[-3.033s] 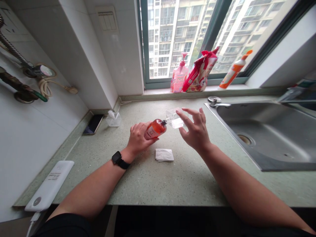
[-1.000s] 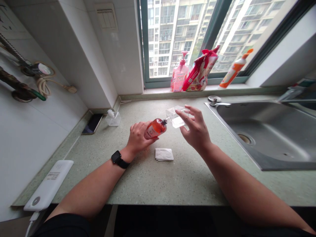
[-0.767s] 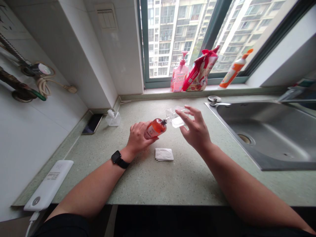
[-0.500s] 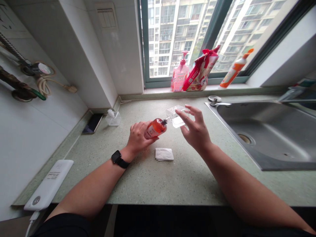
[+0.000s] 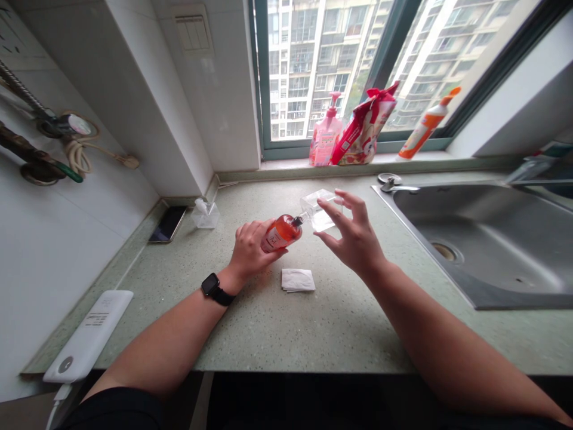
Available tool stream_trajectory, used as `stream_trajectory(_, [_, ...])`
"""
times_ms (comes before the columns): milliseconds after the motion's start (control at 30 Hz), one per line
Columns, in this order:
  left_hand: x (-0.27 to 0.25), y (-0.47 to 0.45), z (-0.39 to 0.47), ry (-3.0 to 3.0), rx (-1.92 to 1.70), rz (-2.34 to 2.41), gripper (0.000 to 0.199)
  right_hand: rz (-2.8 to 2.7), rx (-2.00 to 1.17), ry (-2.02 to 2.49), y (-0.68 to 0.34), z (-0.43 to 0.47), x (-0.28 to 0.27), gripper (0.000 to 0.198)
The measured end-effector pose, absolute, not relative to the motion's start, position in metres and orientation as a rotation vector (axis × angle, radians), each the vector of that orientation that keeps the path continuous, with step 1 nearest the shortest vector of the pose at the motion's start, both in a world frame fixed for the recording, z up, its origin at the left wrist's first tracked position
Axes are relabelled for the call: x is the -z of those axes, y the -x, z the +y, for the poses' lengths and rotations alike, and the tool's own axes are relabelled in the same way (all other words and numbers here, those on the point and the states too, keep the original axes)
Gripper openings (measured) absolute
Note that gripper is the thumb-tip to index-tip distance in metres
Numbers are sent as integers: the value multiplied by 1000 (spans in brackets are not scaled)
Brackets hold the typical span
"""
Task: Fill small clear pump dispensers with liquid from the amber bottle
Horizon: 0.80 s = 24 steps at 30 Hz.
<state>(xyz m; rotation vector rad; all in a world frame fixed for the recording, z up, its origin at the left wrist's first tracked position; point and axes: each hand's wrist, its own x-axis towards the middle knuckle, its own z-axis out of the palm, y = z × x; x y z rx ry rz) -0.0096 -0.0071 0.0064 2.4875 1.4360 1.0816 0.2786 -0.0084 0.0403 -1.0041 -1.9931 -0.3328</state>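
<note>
My left hand (image 5: 250, 248), with a black watch on its wrist, wraps round a bottle of orange-red liquid (image 5: 281, 234). The bottle tilts to the right, and its dark neck meets the narrow mouth of a clear, squarish plastic bottle (image 5: 319, 216). My right hand (image 5: 356, 236) holds the clear bottle from the right, index finger along its upper side and thumb low at its near side. Whether liquid is passing between the two mouths cannot be made out. A folded white tissue (image 5: 298, 280) lies on the counter just in front of the bottles.
A small clear pump piece (image 5: 206, 215) and a phone (image 5: 168, 224) lie at the left. Nearer sits a white power bank (image 5: 89, 334) with a cable. A steel sink (image 5: 496, 239) is at the right. A pink pump bottle (image 5: 326, 137), red bag (image 5: 364, 131) and orange-white bottle (image 5: 423, 130) stand on the sill.
My right thumb has slid left along the near side of the clear bottle. The left hand and the orange-red bottle stay almost in place.
</note>
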Motion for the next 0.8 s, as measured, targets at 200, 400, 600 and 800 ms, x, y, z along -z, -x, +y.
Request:
stream_trajectory(200, [-7,10,-7,-2484,-1080,1436,75,-1988,329,1016,-278,-9,-41,88])
stream_trajectory(400, [-7,9,-8,-2486,-1090,1430,74,-1977,341,1030,-277,-10,-42,85])
stream_trajectory(600, [-7,9,-8,-2487,-1093,1428,74,-1966,343,1035,-276,-11,-40,85])
stream_trajectory(800, [-7,9,-9,-2485,-1074,1440,74,-1949,346,1019,-275,-12,-42,99])
